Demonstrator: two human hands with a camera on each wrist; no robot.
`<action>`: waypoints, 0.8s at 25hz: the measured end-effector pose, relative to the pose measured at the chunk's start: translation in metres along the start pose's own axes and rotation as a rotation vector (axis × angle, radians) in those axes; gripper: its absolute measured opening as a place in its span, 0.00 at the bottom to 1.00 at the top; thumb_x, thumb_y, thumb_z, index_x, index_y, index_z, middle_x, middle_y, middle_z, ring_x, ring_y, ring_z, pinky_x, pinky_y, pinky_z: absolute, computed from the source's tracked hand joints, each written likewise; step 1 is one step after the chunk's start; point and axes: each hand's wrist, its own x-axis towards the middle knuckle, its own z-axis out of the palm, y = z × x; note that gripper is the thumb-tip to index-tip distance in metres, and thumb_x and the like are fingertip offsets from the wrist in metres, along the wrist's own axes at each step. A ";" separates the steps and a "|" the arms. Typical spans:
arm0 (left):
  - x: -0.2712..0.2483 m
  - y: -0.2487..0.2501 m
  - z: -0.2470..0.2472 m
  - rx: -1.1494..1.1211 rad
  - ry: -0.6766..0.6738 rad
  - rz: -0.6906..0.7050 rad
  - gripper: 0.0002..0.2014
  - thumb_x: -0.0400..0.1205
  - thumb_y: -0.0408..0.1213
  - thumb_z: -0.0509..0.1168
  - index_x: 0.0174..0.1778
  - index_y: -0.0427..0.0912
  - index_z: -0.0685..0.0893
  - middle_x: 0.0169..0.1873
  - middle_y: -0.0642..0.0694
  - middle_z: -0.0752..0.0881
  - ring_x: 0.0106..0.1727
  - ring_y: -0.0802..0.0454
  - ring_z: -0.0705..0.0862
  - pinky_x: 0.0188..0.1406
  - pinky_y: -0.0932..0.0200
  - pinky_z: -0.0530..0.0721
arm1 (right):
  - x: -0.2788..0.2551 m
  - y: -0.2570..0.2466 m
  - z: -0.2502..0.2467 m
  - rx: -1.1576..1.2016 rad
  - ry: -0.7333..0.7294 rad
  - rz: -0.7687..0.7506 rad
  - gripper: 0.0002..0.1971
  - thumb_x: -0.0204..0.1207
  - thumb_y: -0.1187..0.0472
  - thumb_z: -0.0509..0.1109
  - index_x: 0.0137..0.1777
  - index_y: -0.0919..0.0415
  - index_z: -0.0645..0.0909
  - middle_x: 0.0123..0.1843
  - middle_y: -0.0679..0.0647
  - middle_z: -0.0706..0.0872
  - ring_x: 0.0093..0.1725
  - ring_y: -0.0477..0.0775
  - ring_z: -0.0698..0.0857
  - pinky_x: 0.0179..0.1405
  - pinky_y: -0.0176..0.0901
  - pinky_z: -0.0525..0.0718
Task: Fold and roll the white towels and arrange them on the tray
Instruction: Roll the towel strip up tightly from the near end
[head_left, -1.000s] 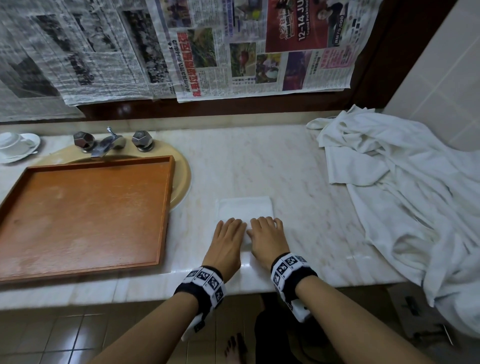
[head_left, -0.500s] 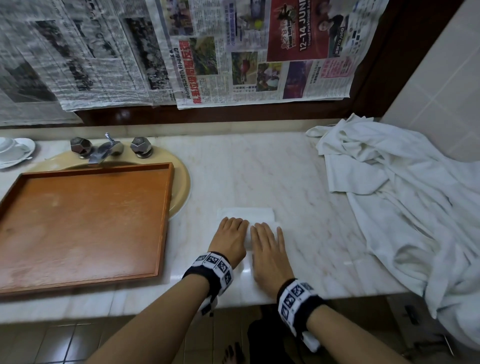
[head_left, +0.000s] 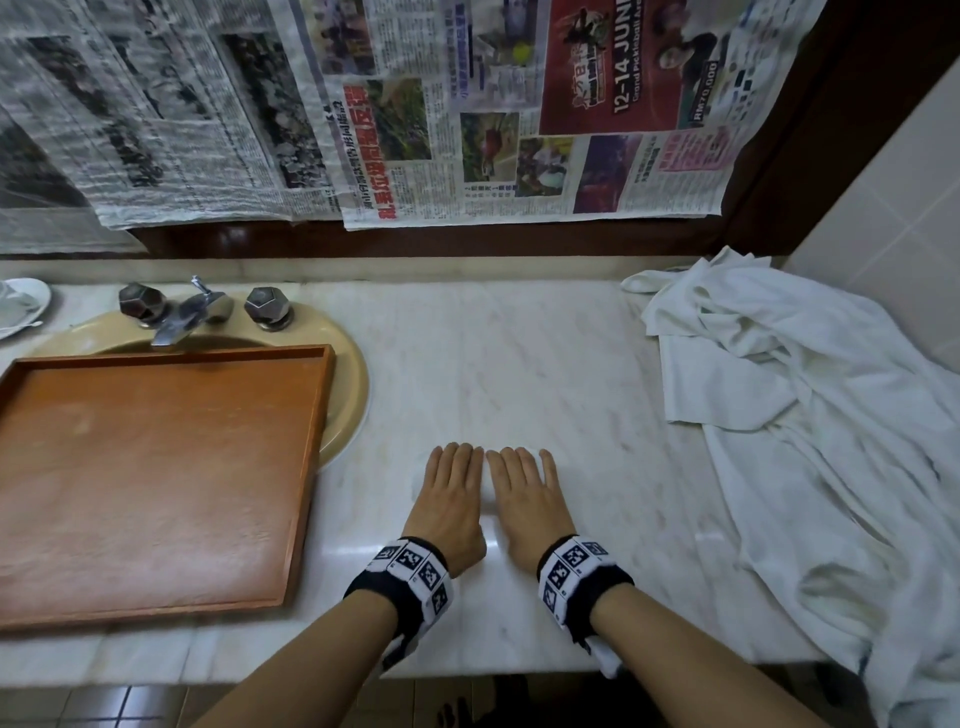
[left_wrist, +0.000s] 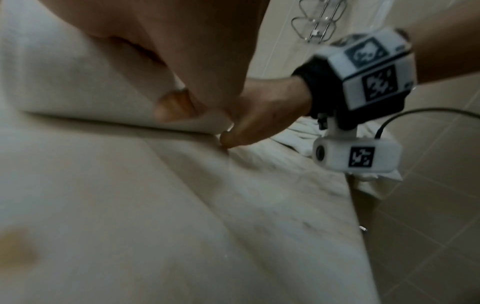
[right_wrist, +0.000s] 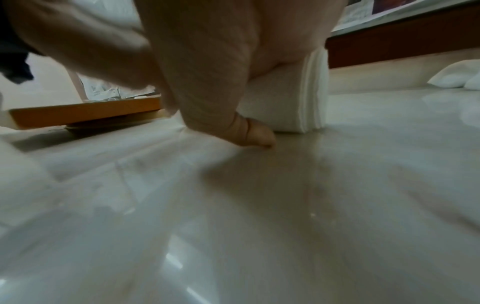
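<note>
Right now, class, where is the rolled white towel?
In the head view the rolled white towel lies on the marble counter under both flat hands, right of the wooden tray.

Location: a bathroom. Indicators: a marble tabletop (head_left: 519, 374) with an inset beige sink (head_left: 348, 374) at left of frame, a metal tap (head_left: 187, 317) with two faceted knobs, tiled wall (head_left: 893, 218) at right, tiled floor (head_left: 104, 706) at lower left, and white towels (head_left: 810, 415) heaped at right.
</note>
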 end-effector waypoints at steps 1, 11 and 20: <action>0.006 -0.002 -0.002 0.060 -0.082 -0.018 0.44 0.75 0.40 0.60 0.84 0.31 0.46 0.82 0.33 0.51 0.84 0.34 0.48 0.84 0.41 0.40 | 0.007 0.003 -0.008 -0.012 -0.036 -0.021 0.47 0.66 0.58 0.77 0.82 0.63 0.54 0.78 0.60 0.66 0.78 0.63 0.64 0.81 0.63 0.48; 0.064 -0.023 -0.021 -0.032 -0.195 -0.059 0.34 0.67 0.50 0.75 0.66 0.43 0.72 0.59 0.46 0.77 0.60 0.46 0.77 0.67 0.52 0.71 | 0.069 0.032 -0.046 0.133 -0.331 -0.033 0.37 0.66 0.42 0.77 0.70 0.60 0.71 0.65 0.57 0.76 0.66 0.59 0.76 0.69 0.50 0.70; 0.045 -0.022 -0.018 -0.069 -0.285 -0.046 0.45 0.55 0.55 0.80 0.68 0.54 0.68 0.52 0.53 0.81 0.53 0.49 0.83 0.61 0.45 0.71 | 0.056 0.024 -0.045 0.181 -0.450 0.034 0.38 0.55 0.44 0.84 0.62 0.54 0.72 0.54 0.48 0.83 0.56 0.54 0.82 0.63 0.54 0.71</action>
